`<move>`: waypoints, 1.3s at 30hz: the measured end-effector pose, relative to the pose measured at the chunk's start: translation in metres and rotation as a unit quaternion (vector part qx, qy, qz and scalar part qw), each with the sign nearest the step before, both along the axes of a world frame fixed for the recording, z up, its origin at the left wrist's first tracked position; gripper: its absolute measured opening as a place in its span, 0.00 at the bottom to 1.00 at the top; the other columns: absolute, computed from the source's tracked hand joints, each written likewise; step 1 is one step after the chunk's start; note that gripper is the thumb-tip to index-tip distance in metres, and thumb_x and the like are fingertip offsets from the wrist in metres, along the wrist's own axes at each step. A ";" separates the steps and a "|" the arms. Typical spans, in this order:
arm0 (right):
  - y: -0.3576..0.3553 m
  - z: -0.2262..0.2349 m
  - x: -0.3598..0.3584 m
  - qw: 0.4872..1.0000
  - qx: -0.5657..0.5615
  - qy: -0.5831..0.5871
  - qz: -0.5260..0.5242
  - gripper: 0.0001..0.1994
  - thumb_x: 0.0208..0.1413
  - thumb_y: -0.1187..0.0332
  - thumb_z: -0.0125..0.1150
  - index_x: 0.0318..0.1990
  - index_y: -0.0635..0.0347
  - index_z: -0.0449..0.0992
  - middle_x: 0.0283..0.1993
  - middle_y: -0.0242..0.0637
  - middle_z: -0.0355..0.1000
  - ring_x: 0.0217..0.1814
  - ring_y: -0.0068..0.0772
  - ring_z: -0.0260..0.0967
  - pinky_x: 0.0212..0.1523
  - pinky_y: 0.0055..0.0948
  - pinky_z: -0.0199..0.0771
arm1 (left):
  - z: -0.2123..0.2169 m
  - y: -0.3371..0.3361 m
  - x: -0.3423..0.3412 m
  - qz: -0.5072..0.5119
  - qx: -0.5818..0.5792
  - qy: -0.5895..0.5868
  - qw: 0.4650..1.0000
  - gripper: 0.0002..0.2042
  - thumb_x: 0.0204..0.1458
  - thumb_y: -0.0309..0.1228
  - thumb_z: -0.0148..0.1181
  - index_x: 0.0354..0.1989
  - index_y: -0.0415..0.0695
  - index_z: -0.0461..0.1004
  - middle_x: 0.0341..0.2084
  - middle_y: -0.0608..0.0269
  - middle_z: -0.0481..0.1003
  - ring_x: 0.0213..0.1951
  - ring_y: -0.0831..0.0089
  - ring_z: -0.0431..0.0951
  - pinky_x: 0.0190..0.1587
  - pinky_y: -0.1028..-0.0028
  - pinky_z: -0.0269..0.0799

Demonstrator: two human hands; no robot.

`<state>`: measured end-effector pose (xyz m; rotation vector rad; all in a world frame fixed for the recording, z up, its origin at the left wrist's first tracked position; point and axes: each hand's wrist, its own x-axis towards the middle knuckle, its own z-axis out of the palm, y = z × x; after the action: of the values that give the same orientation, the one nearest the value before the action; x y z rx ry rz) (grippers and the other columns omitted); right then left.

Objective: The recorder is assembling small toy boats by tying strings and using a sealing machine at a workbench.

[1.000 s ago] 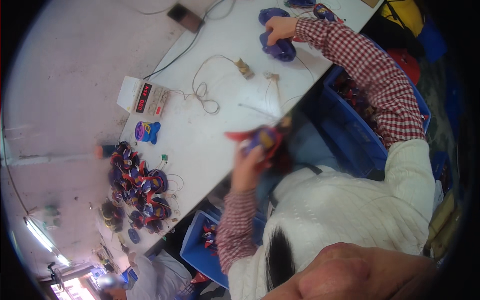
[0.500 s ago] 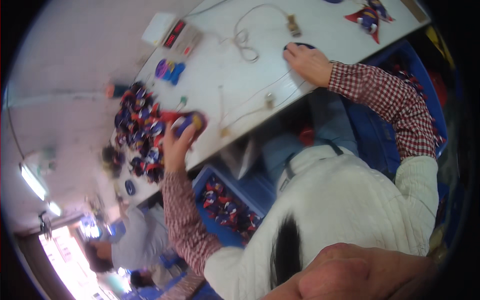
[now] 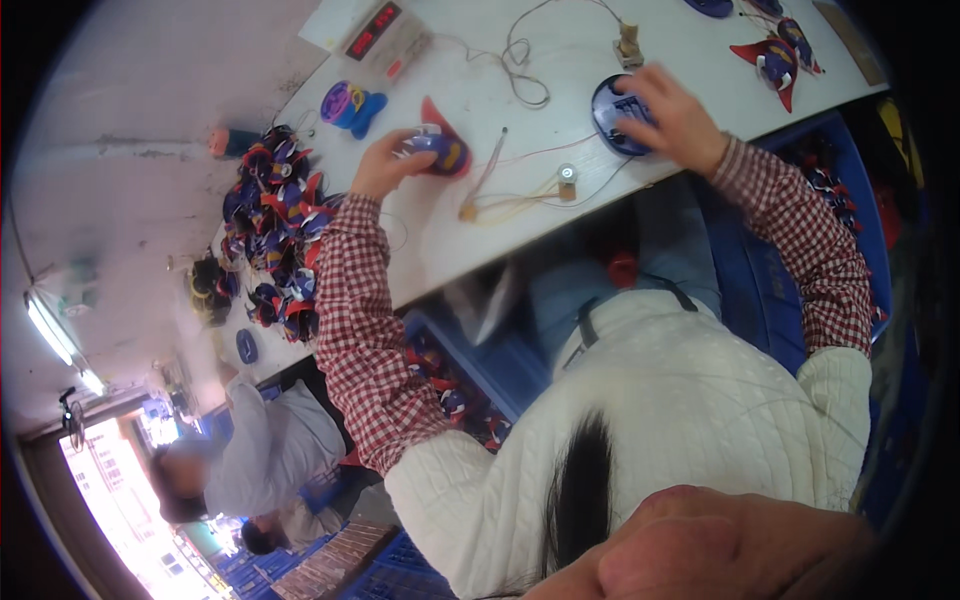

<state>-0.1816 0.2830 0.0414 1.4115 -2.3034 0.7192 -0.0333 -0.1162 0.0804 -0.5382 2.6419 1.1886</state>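
In my left hand (image 3: 383,165) is a small purple toy figure (image 3: 450,155) with a red pointed fin and white claw-like parts. My thumb and fingers close round its left side, just above the white table. Over at the right, my right hand (image 3: 685,125) reaches across a round dark-blue disc (image 3: 607,112) with dark openings. Its fingers are apart and slightly blurred; whether they touch the disc I cannot tell. Between the hands, thin wires run to a small round metal part (image 3: 568,174) near the table's front edge.
A heap of similar toys (image 3: 275,215) covers the table's left end. Behind stands a box with a red display (image 3: 378,35); a purple-and-blue tape dispenser (image 3: 350,108) sits before it. Blue crates (image 3: 495,375) flank my lap. Another person (image 3: 270,440) sits at the left.
My left hand has carried the toy away from the heap, rightward and farther over the table. My right hand has lifted and spread, uncovering more of the disc. The whole view has shifted slightly.
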 end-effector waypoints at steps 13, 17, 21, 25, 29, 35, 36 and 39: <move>-0.033 0.004 -0.136 0.898 0.056 -0.435 -0.046 0.24 0.45 0.57 0.68 0.41 0.71 0.73 0.36 0.49 0.74 0.35 0.40 0.72 0.38 0.30 0.72 | -0.001 0.167 0.013 0.005 -0.099 0.245 0.965 0.15 0.52 0.34 0.60 0.44 0.37 0.73 0.23 0.64 0.72 0.25 0.74 0.69 0.31 0.77 0.68; -0.026 0.057 -0.071 0.909 0.003 -0.417 0.002 0.16 0.50 0.61 0.65 0.43 0.61 0.74 0.38 0.36 0.69 0.33 0.27 0.66 0.36 0.21 0.68 | -0.020 0.215 -0.031 0.018 -0.005 0.178 0.984 0.18 0.53 0.38 0.58 0.46 0.38 0.73 0.21 0.61 0.73 0.24 0.71 0.71 0.30 0.74 0.68; -0.008 0.024 -0.053 0.984 -0.087 -0.130 0.080 0.10 0.52 0.66 0.65 0.38 0.59 0.75 0.34 0.30 0.68 0.28 0.24 0.63 0.32 0.18 0.66 | -0.041 0.222 -0.075 0.001 -0.043 0.159 0.986 0.17 0.53 0.36 0.55 0.46 0.36 0.72 0.23 0.55 0.75 0.27 0.63 0.75 0.34 0.69 0.72; 0.002 0.014 -0.031 0.985 -0.102 -0.098 0.094 0.09 0.51 0.70 0.65 0.38 0.60 0.74 0.37 0.31 0.67 0.29 0.24 0.64 0.32 0.18 0.67 | -0.052 0.225 -0.086 0.004 -0.046 0.150 0.988 0.17 0.52 0.34 0.54 0.46 0.36 0.72 0.23 0.53 0.75 0.28 0.59 0.76 0.36 0.67 0.72; 0.007 0.004 -0.020 0.984 -0.102 -0.113 0.088 0.09 0.51 0.71 0.64 0.39 0.60 0.74 0.38 0.32 0.67 0.29 0.25 0.64 0.32 0.19 0.67 | -0.052 0.229 -0.086 0.011 -0.017 0.158 0.987 0.16 0.50 0.32 0.53 0.46 0.36 0.72 0.23 0.52 0.76 0.29 0.57 0.77 0.36 0.65 0.72; 0.011 -0.004 -0.008 0.989 -0.067 -0.117 0.064 0.09 0.51 0.72 0.64 0.39 0.60 0.73 0.40 0.32 0.67 0.29 0.26 0.64 0.33 0.20 0.68 | -0.053 0.230 -0.086 0.027 0.002 0.183 0.983 0.15 0.49 0.29 0.52 0.44 0.36 0.71 0.22 0.52 0.75 0.28 0.57 0.76 0.36 0.65 0.72; 0.011 -0.005 -0.006 0.989 -0.061 -0.118 0.062 0.09 0.51 0.72 0.64 0.39 0.60 0.73 0.40 0.33 0.67 0.29 0.26 0.65 0.33 0.20 0.68 | -0.053 0.230 -0.086 0.026 0.000 0.185 0.982 0.14 0.49 0.28 0.52 0.44 0.36 0.71 0.22 0.52 0.75 0.28 0.57 0.76 0.36 0.65 0.72; 0.011 -0.005 -0.005 0.990 -0.046 -0.122 0.058 0.09 0.50 0.72 0.63 0.38 0.59 0.72 0.40 0.33 0.67 0.29 0.27 0.65 0.34 0.21 0.68 | -0.053 0.231 -0.086 0.025 -0.001 0.189 0.982 0.14 0.49 0.27 0.52 0.43 0.36 0.71 0.23 0.51 0.75 0.27 0.57 0.76 0.36 0.65 0.72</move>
<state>-0.1862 0.2943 0.0361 1.4982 -2.3453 1.0748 -0.1197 0.1147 0.0271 -0.4169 2.9556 1.4260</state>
